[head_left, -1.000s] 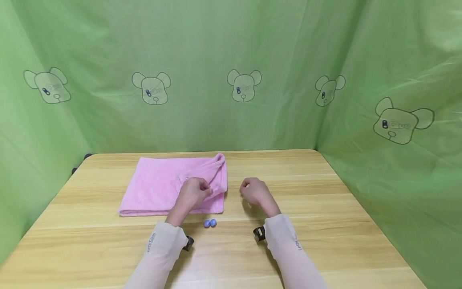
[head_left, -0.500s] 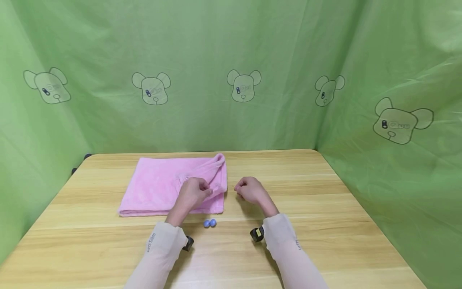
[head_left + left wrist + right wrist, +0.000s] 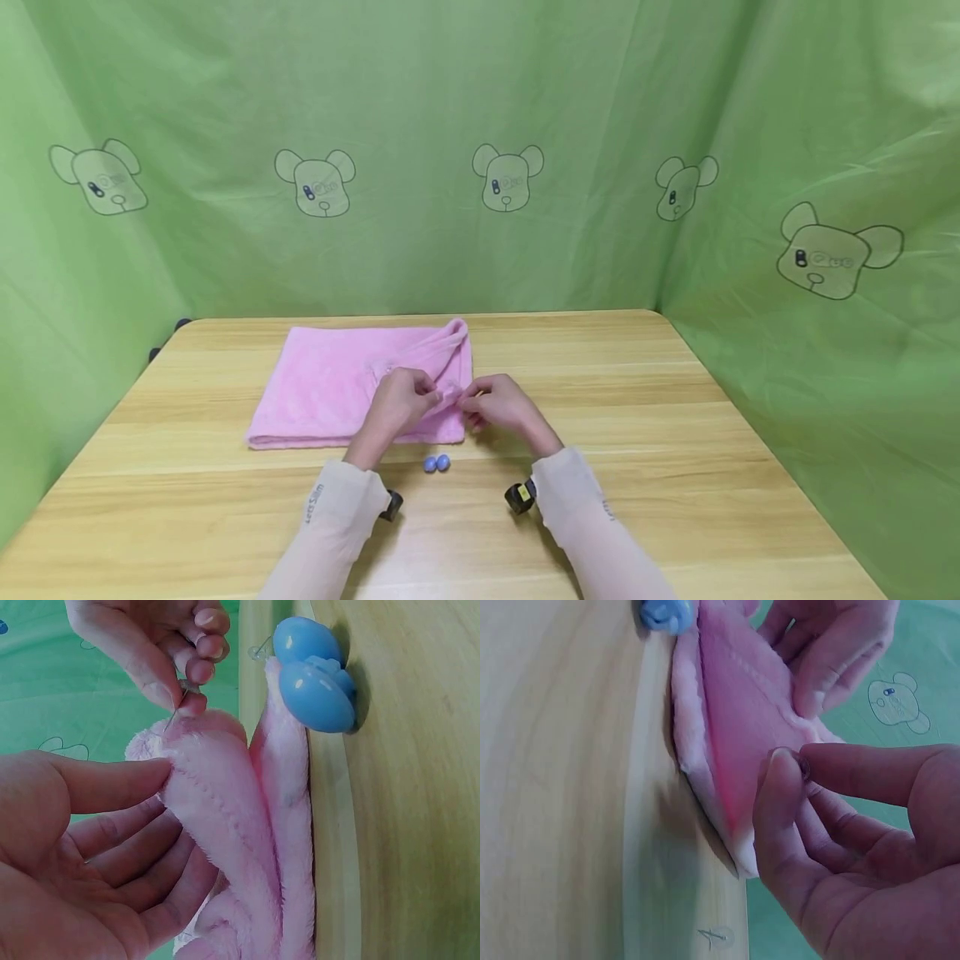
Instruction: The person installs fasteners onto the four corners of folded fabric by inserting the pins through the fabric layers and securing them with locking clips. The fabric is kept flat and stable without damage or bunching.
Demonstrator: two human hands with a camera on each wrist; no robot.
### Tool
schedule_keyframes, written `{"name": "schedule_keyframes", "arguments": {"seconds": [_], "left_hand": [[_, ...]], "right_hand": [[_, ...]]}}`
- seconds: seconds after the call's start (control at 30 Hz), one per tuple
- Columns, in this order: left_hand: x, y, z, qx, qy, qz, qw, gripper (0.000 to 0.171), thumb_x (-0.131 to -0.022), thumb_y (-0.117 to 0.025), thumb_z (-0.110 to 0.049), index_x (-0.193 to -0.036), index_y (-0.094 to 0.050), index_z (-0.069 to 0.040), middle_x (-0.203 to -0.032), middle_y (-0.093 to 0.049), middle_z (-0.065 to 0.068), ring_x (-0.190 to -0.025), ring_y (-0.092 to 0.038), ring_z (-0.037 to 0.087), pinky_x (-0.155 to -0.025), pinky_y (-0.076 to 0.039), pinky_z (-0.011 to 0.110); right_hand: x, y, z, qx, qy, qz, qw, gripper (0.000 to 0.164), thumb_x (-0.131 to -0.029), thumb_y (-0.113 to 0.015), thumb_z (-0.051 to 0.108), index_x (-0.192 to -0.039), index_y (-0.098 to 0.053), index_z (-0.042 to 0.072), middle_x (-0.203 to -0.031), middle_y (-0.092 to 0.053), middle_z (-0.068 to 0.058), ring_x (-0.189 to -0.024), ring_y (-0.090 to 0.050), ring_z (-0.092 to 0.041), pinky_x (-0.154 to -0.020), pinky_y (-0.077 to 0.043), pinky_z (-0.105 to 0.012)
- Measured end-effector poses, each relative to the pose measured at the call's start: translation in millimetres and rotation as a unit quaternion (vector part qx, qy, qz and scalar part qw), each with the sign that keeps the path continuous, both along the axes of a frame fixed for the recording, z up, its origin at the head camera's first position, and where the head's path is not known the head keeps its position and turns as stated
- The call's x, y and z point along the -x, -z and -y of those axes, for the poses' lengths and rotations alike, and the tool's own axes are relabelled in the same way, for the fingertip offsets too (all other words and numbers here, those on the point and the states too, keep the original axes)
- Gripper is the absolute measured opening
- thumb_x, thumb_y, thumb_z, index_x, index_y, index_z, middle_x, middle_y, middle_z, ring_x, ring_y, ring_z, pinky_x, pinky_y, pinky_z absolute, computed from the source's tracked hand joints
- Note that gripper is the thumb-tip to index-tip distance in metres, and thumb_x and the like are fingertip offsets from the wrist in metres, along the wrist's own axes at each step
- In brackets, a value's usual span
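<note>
Cloth (image 3: pixel 322 392) pinched in left hand (image 3: pixel 402 398); just beside, right hand (image 3: pixel 504 405) pinches pin (image 3: pixel 190 687). I'd call this pinning; next wants steady push.

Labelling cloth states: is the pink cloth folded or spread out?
Folded: the left wrist view shows the pink cloth in stacked layers on the table, the left hand pinching the upper layer's raised edge.
</note>
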State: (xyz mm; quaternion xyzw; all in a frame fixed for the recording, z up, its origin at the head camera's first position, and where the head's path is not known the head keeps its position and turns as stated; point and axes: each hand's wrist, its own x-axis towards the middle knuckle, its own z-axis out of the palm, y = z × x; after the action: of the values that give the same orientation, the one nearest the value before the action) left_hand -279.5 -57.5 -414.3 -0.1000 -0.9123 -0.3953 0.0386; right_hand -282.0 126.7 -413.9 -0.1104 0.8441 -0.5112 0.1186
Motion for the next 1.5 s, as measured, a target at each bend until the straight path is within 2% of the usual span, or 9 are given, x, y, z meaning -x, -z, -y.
{"name": "schedule_keyframes", "arguments": {"seconds": [0.33, 0.67, 0.93, 1.13, 1.2, 1.37, 1.5], "left_hand": [[0.2, -0.9, 0.5, 0.006, 0.004, 0.005, 1.0, 0.005, -0.084, -0.075, -0.013, -0.087, -0.073, -0.009, -0.083, -0.071, 0.004, -0.074, -0.062, 0.018, -0.07, -0.055, 0.037], [1.0, -1.0, -0.9, 0.017, 0.023, -0.001, 0.9996, 0.005, -0.084, -0.076, -0.015, -0.085, -0.074, -0.011, -0.085, -0.071, 0.004, -0.077, -0.063, 0.019, -0.073, -0.055, 0.037], [-0.6, -2.1, 1.9, 0.012, 0.047, 0.004, 0.9988, 0.007, -0.086, -0.074, -0.016, -0.083, -0.074, -0.011, -0.08, -0.07, 0.002, -0.07, -0.059, 0.015, -0.068, -0.053, 0.035], [-0.6, -0.8, 5.7, -0.003, 0.06, 0.008, 0.9982, 0.029, -0.098, -0.059, -0.019, -0.073, -0.069, -0.008, -0.059, -0.059, 0.002, -0.053, -0.049, 0.015, -0.054, -0.045, 0.03], [-0.9, -1.4, 5.5, 0.0, 0.055, 0.013, 0.9984, 0.027, -0.098, -0.059, -0.021, -0.077, -0.071, -0.009, -0.063, -0.061, 0.001, -0.056, -0.051, 0.015, -0.057, -0.047, 0.032], [-1.7, -2.2, 3.4, -0.003, 0.045, 0.039, 0.9982, 0.012, -0.091, -0.069, -0.022, -0.093, -0.074, -0.011, -0.089, -0.07, 0.002, -0.078, -0.061, 0.017, -0.075, -0.053, 0.038], [-2.4, -2.6, 1.7, -0.01, 0.047, 0.049, 0.9976, 0.011, -0.088, -0.072, -0.021, -0.093, -0.073, -0.012, -0.09, -0.07, 0.002, -0.082, -0.061, 0.018, -0.079, -0.052, 0.041]], "right_hand": [[-2.1, 3.5, 8.4, 0.012, 0.008, 0.004, 1.0, 0.009, -0.09, -0.062, -0.002, -0.092, -0.068, -0.009, -0.077, -0.067, -0.02, -0.061, -0.065, -0.024, -0.057, -0.059, -0.032], [-0.9, 7.3, 9.9, 0.025, 0.007, 0.008, 1.0, 0.011, -0.091, -0.061, -0.001, -0.09, -0.068, -0.009, -0.076, -0.067, -0.02, -0.062, -0.065, -0.024, -0.057, -0.059, -0.03], [-2.4, 5.9, 10.9, 0.021, 0.014, 0.009, 1.0, 0.01, -0.091, -0.061, -0.001, -0.089, -0.067, -0.009, -0.075, -0.067, -0.018, -0.061, -0.065, -0.022, -0.057, -0.059, -0.031], [-2.0, 6.0, 11.9, 0.037, 0.011, 0.014, 0.999, 0.009, -0.09, -0.06, -0.004, -0.091, -0.065, -0.012, -0.076, -0.066, -0.019, -0.063, -0.065, -0.023, -0.059, -0.059, -0.03], [-1.8, 6.4, 12.3, 0.042, 0.013, 0.018, 0.999, 0.009, -0.09, -0.06, -0.005, -0.091, -0.064, -0.012, -0.077, -0.066, -0.019, -0.063, -0.065, -0.022, -0.06, -0.059, -0.03], [-1.4, 6.9, 12.9, 0.051, 0.018, 0.022, 0.998, 0.008, -0.09, -0.059, -0.005, -0.092, -0.064, -0.012, -0.078, -0.066, -0.019, -0.065, -0.066, -0.023, -0.061, -0.059, -0.029], [-1.5, 6.1, 13.1, 0.064, 0.017, 0.026, 0.997, 0.009, -0.09, -0.059, -0.006, -0.094, -0.064, -0.012, -0.082, -0.067, -0.021, -0.069, -0.067, -0.026, -0.064, -0.059, -0.03]]}}
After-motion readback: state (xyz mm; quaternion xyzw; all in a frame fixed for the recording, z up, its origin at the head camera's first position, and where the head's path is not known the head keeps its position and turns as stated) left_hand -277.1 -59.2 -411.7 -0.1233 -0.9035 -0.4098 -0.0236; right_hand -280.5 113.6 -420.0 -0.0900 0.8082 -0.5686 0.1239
